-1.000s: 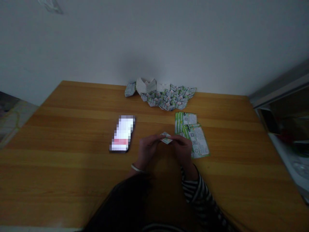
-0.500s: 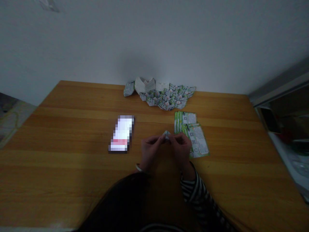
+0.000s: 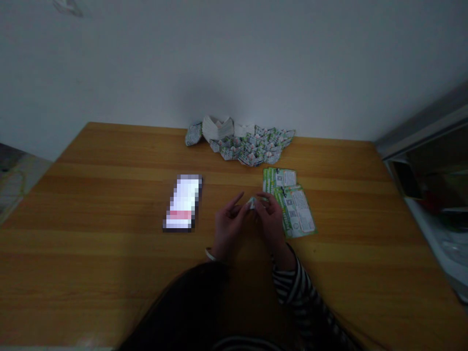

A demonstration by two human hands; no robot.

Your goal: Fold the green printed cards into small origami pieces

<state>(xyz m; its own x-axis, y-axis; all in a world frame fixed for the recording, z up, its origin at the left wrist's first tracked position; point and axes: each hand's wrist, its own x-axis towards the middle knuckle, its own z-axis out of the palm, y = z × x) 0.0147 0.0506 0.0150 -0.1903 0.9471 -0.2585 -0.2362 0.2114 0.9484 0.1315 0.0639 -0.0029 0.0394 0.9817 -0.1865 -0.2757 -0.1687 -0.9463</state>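
Note:
A small folded paper piece (image 3: 252,202) sits between both hands just above the wooden table (image 3: 91,204). My left hand (image 3: 228,225) touches its left side, with the index finger raised and stretched out. My right hand (image 3: 269,220) pinches the piece from the right with fingers closed on it. Green printed leaflets (image 3: 294,204) lie right beside my right hand. A pile of folded paper pieces (image 3: 244,141) rests at the far edge against the wall.
A phone with a lit screen (image 3: 183,202) lies left of my hands. A metal-framed cabinet or shelf (image 3: 431,161) stands at the table's right side. A white wall (image 3: 234,63) runs behind the table.
The paper piece has been folded smaller and my hands have drawn closer together. My left index finger has lifted and stretched out.

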